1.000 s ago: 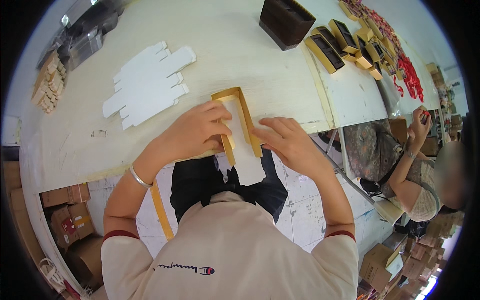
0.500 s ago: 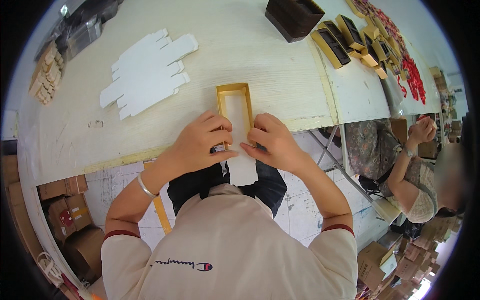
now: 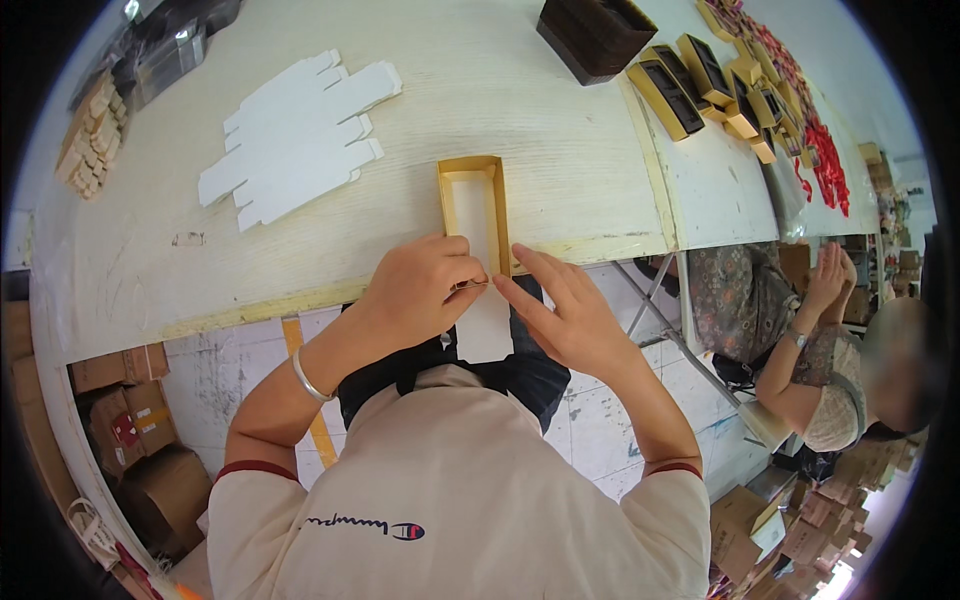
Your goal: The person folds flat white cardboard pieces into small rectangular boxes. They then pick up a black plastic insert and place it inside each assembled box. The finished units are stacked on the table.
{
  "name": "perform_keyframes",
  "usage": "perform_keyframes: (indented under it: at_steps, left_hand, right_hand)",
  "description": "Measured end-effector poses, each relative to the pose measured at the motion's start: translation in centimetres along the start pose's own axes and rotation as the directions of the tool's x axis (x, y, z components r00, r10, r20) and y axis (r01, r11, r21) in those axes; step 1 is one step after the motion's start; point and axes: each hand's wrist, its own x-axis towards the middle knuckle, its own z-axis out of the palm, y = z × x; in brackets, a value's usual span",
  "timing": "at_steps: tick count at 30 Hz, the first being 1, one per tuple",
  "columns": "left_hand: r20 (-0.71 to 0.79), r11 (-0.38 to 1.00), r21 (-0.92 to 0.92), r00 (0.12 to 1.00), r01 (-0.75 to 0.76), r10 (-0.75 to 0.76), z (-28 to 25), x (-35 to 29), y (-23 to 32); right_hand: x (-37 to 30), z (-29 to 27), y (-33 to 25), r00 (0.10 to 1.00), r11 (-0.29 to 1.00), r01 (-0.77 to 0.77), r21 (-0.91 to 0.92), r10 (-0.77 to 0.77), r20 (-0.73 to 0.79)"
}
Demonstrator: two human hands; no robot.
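A long narrow gold box tray (image 3: pixel 473 197) with a white inside lies at the near edge of the pale wooden table (image 3: pixel 520 110), pointing away from me. A white card insert (image 3: pixel 487 322) sticks out of its near end over the table edge. My left hand (image 3: pixel 420 285) pinches the tray's near end and the insert between thumb and fingers. My right hand (image 3: pixel 560 310) rests flat against the insert's right side, its fingertips meeting those of the left hand.
A stack of flat white die-cut box blanks (image 3: pixel 295 135) lies to the far left. A dark brown box (image 3: pixel 595 32) and several gold boxes (image 3: pixel 700 85) stand at the far right. Another person (image 3: pixel 830 370) sits to my right. Cardboard cartons (image 3: pixel 125 400) sit on the floor.
The gold tray has swung from a slant to straight and lies flat on the table. Both hands have slid back to its near end, where the white insert now sticks out.
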Motion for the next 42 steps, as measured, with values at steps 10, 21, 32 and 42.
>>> perform_keyframes:
  at_steps: [10,21,32,42]
  left_hand:
    - [0.246,0.864,-0.472,0.967,0.175,-0.062,-1.9,0.6,-1.2]
    - [-0.193,0.933,-0.36,0.976,0.029,-0.105,0.8,-0.1,-0.8]
    - [-0.081,0.98,0.201,0.997,0.003,0.013,1.1,-1.0,0.0]
    - [0.005,0.923,0.375,0.996,-0.086,0.09,-4.6,1.7,1.6]
  right_hand:
    - [1.2,3.4,0.8,0.937,0.767,-0.088,0.635,0.28,-0.209]
    - [1.2,4.5,-0.7,0.882,0.884,-0.212,0.416,0.357,-0.309]
    - [2.8,2.7,-0.8,0.979,0.979,-0.194,-0.06,0.197,0.045]
    - [4.7,-2.5,3.8,0.967,0.985,-0.02,0.17,-0.024,0.254]
